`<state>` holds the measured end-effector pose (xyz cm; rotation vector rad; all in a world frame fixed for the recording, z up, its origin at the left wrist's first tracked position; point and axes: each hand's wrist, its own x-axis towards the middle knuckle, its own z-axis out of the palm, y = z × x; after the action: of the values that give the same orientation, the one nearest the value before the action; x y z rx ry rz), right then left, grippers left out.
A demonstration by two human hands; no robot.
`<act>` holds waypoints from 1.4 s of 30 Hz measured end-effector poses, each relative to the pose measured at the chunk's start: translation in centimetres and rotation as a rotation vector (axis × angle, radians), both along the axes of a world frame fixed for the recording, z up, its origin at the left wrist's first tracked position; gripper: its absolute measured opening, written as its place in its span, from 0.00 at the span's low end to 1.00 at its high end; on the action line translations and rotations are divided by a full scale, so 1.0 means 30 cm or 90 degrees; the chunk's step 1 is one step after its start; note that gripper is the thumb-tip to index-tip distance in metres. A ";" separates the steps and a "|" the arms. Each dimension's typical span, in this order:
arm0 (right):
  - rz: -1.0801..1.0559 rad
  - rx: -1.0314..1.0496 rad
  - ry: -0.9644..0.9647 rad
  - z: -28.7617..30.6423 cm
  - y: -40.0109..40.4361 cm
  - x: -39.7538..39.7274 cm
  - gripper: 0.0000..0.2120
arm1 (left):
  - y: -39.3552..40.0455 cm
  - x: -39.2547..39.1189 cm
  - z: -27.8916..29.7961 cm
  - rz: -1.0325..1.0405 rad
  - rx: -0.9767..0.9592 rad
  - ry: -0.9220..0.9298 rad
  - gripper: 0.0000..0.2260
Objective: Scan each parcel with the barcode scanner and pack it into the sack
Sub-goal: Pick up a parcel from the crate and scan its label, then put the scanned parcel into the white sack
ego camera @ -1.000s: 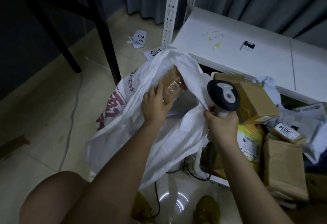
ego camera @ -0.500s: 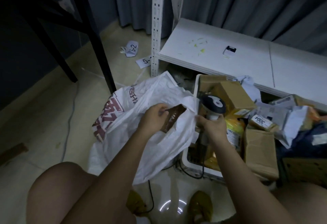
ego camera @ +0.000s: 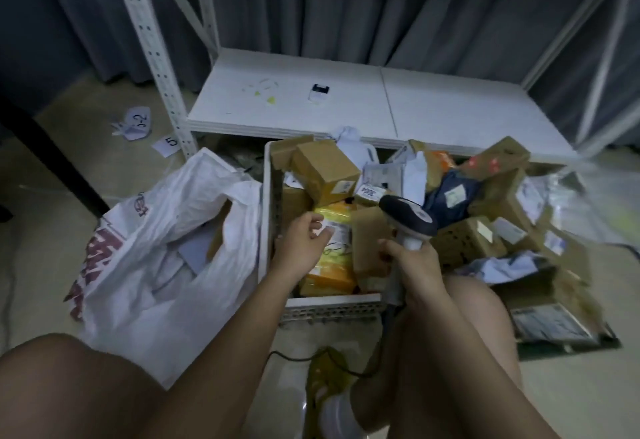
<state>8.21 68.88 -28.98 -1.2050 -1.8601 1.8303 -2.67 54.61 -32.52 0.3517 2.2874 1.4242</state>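
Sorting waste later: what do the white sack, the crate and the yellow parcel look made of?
Sack: probably woven plastic, matte, crinkled with printed red lettering. Crate: seemingly rigid light plastic, its rim perforated. Yellow parcel: apparently glossy plastic film with a white label; left hand reaches over it.

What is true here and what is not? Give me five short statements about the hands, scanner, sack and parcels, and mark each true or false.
1. The right hand holds the scanner by its handle. True.
2. The left hand grips the sack. False: it reaches over the yellow parcel in the crate, apart from the sack.
3. The sack lies open on the floor, left of the crate. True.
4. The crate holds only one parcel. False: several boxes and bags fill it.
5. The scanner lies on the white shelf. False: it is in the right hand.
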 end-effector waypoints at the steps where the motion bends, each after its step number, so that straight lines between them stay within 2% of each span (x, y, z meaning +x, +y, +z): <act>1: -0.021 -0.005 0.009 0.004 0.029 0.012 0.09 | 0.049 0.015 -0.006 -0.024 -0.027 -0.011 0.17; 3: -0.053 -0.014 0.027 0.011 0.075 0.028 0.09 | 0.147 0.043 -0.021 -0.067 -0.077 -0.041 0.23; 5: -0.073 -0.028 0.043 0.004 0.111 0.036 0.05 | 0.233 0.067 -0.029 -0.090 -0.115 -0.103 0.35; 7: -0.088 -0.048 0.057 -0.006 0.141 0.039 0.06 | 0.306 0.084 -0.034 -0.089 -0.162 -0.163 0.47; 10: -0.094 -0.065 0.065 -0.018 0.176 0.036 0.08 | 0.388 0.095 -0.039 -0.053 -0.228 -0.239 0.54; 12: -0.097 -0.069 0.069 -0.024 0.198 0.028 0.08 | 0.420 0.100 -0.040 -0.027 -0.257 -0.246 0.56; 17: -0.095 -0.085 0.067 -0.050 0.247 0.015 0.06 | 0.385 0.066 -0.067 -0.019 -0.278 -0.221 0.48; 21: -0.082 -0.101 0.078 -0.057 0.232 -0.001 0.06 | 0.218 -0.007 -0.013 -0.001 -0.077 -0.276 0.38; 23: -0.070 -0.102 0.088 -0.054 0.200 -0.007 0.08 | 0.122 -0.024 0.032 0.041 0.012 -0.280 0.38; 25: -0.037 -0.095 0.107 -0.047 0.150 -0.013 0.15 | 0.036 -0.032 0.077 0.084 0.065 -0.272 0.37; 29: 0.081 -0.066 0.127 -0.027 0.032 -0.051 0.13 | -0.084 -0.038 0.157 0.152 0.154 -0.321 0.22; 31: 0.129 -0.059 0.137 0.009 -0.044 -0.076 0.20 | -0.132 -0.034 0.199 0.182 0.172 -0.333 0.17; 33: 0.176 -0.045 0.171 0.038 -0.112 -0.093 0.32 | -0.187 -0.029 0.225 0.232 0.179 -0.350 0.18; 34: 0.193 -0.044 0.185 0.049 -0.142 -0.100 0.30 | -0.218 -0.026 0.236 0.249 0.177 -0.358 0.21; 36: 0.221 -0.056 0.202 0.071 -0.198 -0.107 0.21 | -0.280 -0.016 0.260 0.263 0.161 -0.353 0.29; 38: 0.240 -0.060 0.217 0.094 -0.251 -0.117 0.19 | -0.336 0.007 0.281 0.234 0.132 -0.301 0.33; 42: 0.197 -0.114 0.219 0.125 -0.343 -0.163 0.22 | -0.421 0.062 0.314 0.175 0.142 -0.177 0.26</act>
<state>3.31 58.60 -25.22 -0.6169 -1.7882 2.2393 -0.81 41.99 -23.09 -0.0986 2.0131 1.7476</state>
